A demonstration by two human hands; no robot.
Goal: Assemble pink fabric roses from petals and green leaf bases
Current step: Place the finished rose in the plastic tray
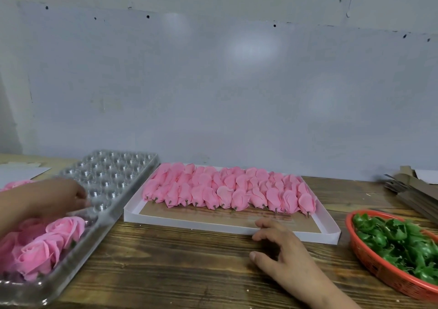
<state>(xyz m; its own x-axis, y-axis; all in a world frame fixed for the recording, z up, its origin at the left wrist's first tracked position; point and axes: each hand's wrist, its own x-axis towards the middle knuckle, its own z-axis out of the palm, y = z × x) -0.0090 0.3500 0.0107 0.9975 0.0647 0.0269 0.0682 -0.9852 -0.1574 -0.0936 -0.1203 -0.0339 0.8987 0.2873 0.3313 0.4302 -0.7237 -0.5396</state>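
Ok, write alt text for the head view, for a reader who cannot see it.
A person's left hand reaches over a clear plastic tray holding finished pink roses, while the right hand rests open on the wooden table. Beyond lie a white box of pink petal buds and an orange basket of green leaf bases.

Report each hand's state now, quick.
Left hand: over the clear plastic tray, blurred; grip cannot be told.
Right hand: open, empty, fingers at the white box rim.
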